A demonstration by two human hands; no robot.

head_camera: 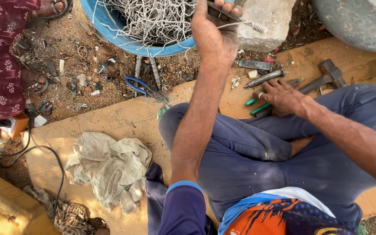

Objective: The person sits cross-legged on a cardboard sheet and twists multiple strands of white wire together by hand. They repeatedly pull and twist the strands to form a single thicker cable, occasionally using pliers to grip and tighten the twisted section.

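While cross-legged on cardboard [109, 119]: left hand [214, 32] grip tight on wire [244, 21], right hand [283, 96] loosely over green-handled tools [257, 105].

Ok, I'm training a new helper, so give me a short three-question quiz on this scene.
1. True or false: the left hand holds a coiled spring.
2. What does the right hand rest on?
3. The blue-handled pliers lie: A) in the tub B) on the ground beside the cardboard C) on the rag

Key: 1 true; 2 green-handled tools on the cardboard; 3 B.
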